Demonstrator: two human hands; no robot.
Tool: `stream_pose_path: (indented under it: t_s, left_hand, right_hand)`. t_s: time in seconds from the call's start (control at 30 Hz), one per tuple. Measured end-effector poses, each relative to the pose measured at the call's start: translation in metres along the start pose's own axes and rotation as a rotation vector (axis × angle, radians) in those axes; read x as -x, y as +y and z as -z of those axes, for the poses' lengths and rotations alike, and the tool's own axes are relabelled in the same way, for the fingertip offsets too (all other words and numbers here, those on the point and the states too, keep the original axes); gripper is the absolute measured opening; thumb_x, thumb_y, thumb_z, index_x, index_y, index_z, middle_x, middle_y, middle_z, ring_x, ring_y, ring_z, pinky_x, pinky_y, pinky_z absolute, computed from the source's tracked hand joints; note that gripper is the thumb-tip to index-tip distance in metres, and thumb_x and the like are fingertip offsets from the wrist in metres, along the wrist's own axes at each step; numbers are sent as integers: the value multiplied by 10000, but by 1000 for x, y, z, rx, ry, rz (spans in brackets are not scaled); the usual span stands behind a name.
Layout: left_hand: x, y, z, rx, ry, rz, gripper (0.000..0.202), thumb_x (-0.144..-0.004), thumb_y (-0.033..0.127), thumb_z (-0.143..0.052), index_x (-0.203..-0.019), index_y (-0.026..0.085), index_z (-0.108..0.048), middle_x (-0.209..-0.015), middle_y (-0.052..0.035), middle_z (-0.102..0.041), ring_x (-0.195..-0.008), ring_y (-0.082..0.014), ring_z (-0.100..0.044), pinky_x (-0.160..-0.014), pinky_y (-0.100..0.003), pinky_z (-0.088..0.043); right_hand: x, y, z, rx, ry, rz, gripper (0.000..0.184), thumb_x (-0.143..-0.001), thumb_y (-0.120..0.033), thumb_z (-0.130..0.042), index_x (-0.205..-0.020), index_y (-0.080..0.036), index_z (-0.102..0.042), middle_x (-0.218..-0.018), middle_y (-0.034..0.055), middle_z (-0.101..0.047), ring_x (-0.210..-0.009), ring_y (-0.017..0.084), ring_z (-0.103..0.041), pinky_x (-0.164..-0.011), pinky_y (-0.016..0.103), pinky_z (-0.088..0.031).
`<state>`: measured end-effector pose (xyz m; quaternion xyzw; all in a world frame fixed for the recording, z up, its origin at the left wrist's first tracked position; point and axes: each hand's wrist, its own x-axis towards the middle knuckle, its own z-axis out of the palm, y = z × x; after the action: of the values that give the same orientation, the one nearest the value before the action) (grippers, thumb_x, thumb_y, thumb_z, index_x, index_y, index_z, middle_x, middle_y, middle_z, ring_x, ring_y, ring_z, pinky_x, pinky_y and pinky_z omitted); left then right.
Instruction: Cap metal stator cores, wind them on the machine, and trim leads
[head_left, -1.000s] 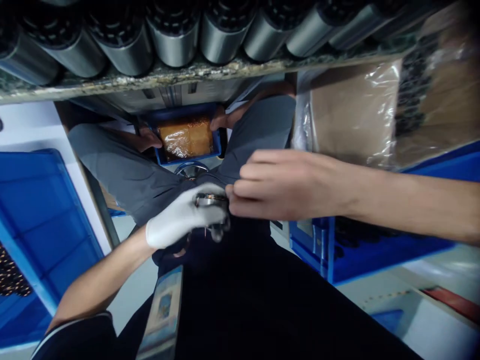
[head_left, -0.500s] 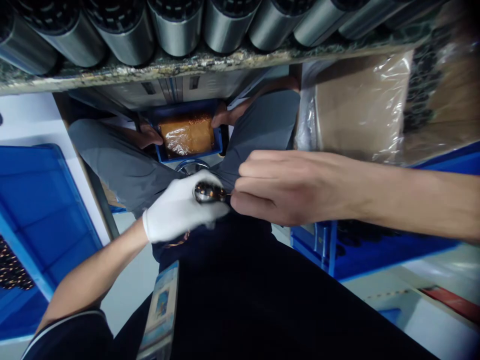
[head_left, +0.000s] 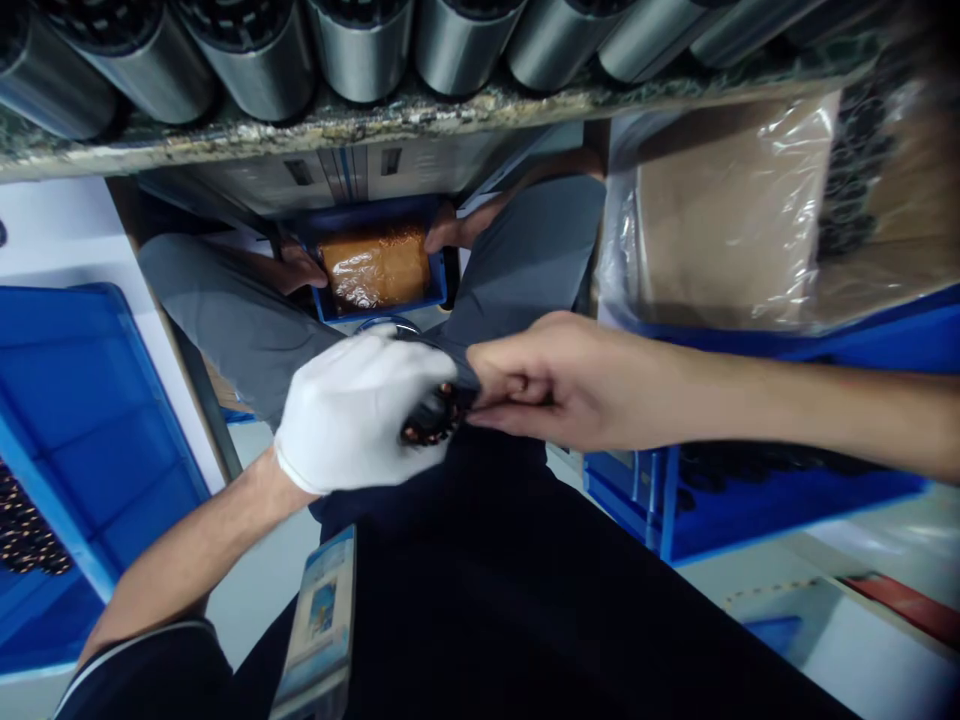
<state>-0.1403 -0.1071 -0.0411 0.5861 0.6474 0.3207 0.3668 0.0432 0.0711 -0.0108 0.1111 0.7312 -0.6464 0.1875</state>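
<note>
Left hand (head_left: 360, 415): gloved, fingers curled round the dark part (head_left: 433, 416), mid-view, half hidden;
Right hand (head_left: 574, 385): fingers folded at the part's 3 o'clock; I can't tell what they pinch;
Badge (head_left: 321, 610): 7 o'clock; print too blurred for me.

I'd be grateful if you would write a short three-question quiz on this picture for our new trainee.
1. True or false: the white-gloved left hand holds a dark part with copper-coloured bits, and the right hand is bare.
2. What stands in a row along the ledge at the top of the view? a) glass jars; b) metallic cylinders; c) cardboard boxes.
3. Fill in the colour: the shiny orange-brown package lies in a ____ bin.

Key: 1 true; 2 b; 3 blue.
</note>
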Motion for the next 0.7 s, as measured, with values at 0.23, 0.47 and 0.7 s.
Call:
stream_pose_path:
  t_s: [0.23,0.47,0.7]
  left_hand:
    - [14,-8,-1,46,100,43,284,-931,307,-782,-1198,220,-741,-1216,-109,-848,-1088,-291,-826,-1019,-439,-672]
    - [14,-10,4,-205,187,-221,282,-1052,360,-663,-1257,215,-792,-1254,-103,-876,-1152,-288,-842,-1307,-510,-553]
    - [51,-15,-10,559,104,359,470,-855,397,-910,-1229,241,-672,-1038,-44,-831,-911,-250,-778,-887,-402,-632]
  right_hand:
    - [6,-18,28,361,229,189,334,-1011,-523,-878,-950,-223,-744,-1110,31,-721,-992,178,-638,-798,342,-490]
    - [-10,2,6,-444,-302,-246,615,-989,-711,-865,-807,-234,-523,-670,-97,-519,-540,70,-378,-530,256,-302]
    - [-26,-17,1,889,219,466,311,-1189,-217,-563,-897,-260,-661,-723,-13,-583,-685,208,-476,-697,415,-302]
